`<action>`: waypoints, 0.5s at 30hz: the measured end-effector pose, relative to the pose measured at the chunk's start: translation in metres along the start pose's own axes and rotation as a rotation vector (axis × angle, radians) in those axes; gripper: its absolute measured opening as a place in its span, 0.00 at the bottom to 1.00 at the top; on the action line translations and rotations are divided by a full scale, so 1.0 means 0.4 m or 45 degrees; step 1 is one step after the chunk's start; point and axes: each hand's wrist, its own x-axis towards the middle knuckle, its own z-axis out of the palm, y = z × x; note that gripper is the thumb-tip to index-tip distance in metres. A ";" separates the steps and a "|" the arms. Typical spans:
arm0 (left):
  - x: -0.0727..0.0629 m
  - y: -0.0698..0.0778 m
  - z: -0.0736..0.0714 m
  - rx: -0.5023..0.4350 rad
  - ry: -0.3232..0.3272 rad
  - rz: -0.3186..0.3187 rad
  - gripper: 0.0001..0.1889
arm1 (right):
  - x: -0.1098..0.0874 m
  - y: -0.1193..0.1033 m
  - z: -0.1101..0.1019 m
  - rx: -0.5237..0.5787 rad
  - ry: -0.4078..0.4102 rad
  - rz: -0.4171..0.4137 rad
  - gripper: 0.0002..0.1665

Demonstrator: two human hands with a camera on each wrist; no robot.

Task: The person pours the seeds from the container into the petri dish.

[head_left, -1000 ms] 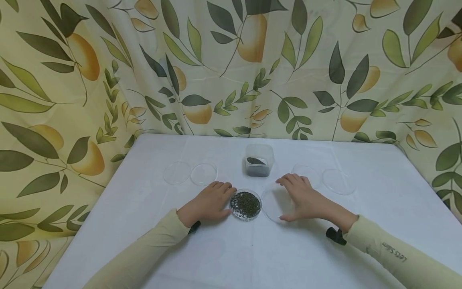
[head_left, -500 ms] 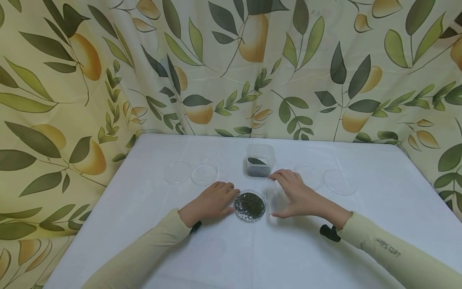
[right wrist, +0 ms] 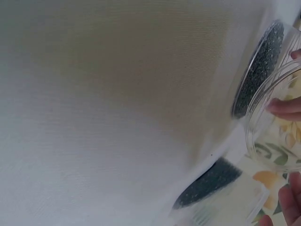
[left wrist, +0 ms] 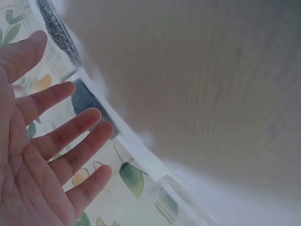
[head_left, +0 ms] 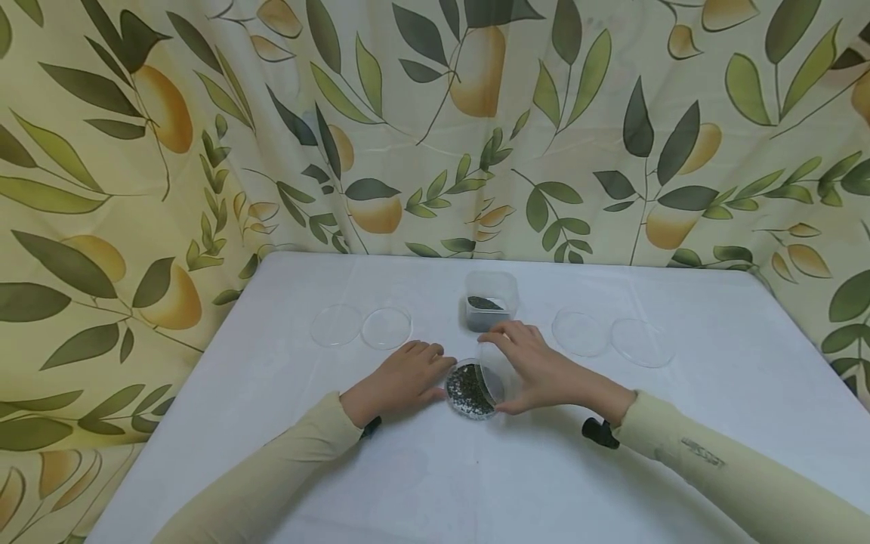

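A clear round petri dish (head_left: 467,391) lies mid-table, spread with dark green and whitish granules. My left hand (head_left: 401,384) rests beside it on the left, fingertips right at its rim; in the left wrist view that hand's fingers are spread and relaxed. With thumb and fingertips, my right hand (head_left: 547,372) grips a clear petri dish lid (head_left: 501,372) by its edge. The lid is tilted and overlaps the right part of the dish. In the right wrist view the lid (right wrist: 250,123) stands close beside the granule-filled dish (right wrist: 259,70).
Behind the dish stands a clear square tub (head_left: 491,291) partly filled with dark granules. Two clear round dish pieces, one (head_left: 336,326) beside another (head_left: 386,329), lie at the back left. Two more, one (head_left: 580,334) beside another (head_left: 641,342), lie at the back right.
My right hand has moved left with the lid, raising and tilting it from beside the dish to over its right side. The left hand stays at the dish, which has shifted slightly right.
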 end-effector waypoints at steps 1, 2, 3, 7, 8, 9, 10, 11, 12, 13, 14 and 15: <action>0.001 0.000 0.000 0.004 0.001 0.000 0.27 | 0.003 -0.002 0.003 -0.003 -0.007 -0.004 0.57; 0.001 0.000 0.000 0.008 0.003 0.001 0.27 | 0.006 -0.002 0.006 -0.004 -0.016 -0.010 0.57; 0.001 0.001 0.000 0.013 0.000 -0.001 0.27 | 0.009 -0.003 0.010 -0.004 -0.024 -0.016 0.57; 0.002 0.001 0.001 0.031 -0.013 -0.012 0.27 | 0.021 -0.005 0.027 -0.025 -0.054 -0.040 0.56; 0.002 0.001 0.000 0.035 -0.014 -0.014 0.27 | 0.024 -0.005 0.031 -0.029 -0.062 -0.044 0.55; 0.002 0.001 0.000 0.037 -0.012 -0.018 0.27 | 0.027 -0.006 0.035 -0.032 -0.067 -0.048 0.55; 0.002 0.002 0.000 0.038 -0.009 -0.021 0.27 | 0.029 -0.007 0.039 -0.031 -0.071 -0.049 0.55; 0.002 0.002 0.000 0.040 -0.002 -0.023 0.27 | 0.032 -0.007 0.042 -0.031 -0.076 -0.052 0.55; 0.002 0.002 0.000 0.048 0.005 -0.024 0.27 | 0.035 -0.007 0.046 -0.029 -0.082 -0.050 0.54; 0.001 0.003 0.000 0.054 0.012 -0.027 0.27 | 0.037 -0.007 0.050 -0.025 -0.089 -0.050 0.54; 0.001 0.003 0.000 0.063 0.016 -0.031 0.27 | 0.040 -0.006 0.055 -0.024 -0.095 -0.052 0.54; 0.001 0.003 -0.001 0.070 0.019 -0.037 0.27 | 0.042 -0.005 0.060 -0.029 -0.098 -0.057 0.53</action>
